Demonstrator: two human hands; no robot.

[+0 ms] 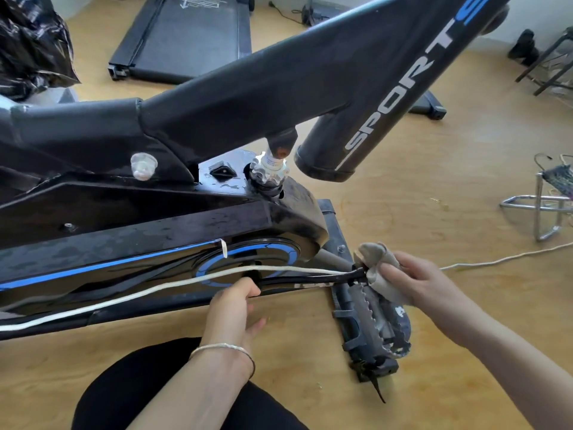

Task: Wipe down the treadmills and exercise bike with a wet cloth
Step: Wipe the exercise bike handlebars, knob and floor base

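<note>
The right hand holds a bunched grey cloth, its fingers curled round it, pressing it onto the right end of the crank arm where the pedal joins. The left hand grips the same arm near its hub, with the fingers hooked over it, apparently to steady it. A white cord lies along the crank arm and trails off left.

The exercise bike fills the left and middle of the view. Its glossy side casing looks streaked and wet, so the body has probably been wiped and the job has reached the pedal. The treadmill lies far behind; whether it has been cleaned cannot be told.

The crank arm's long axis runs left to right, with the pedal end pointing right. The pedal stretches from it toward the near side.
</note>
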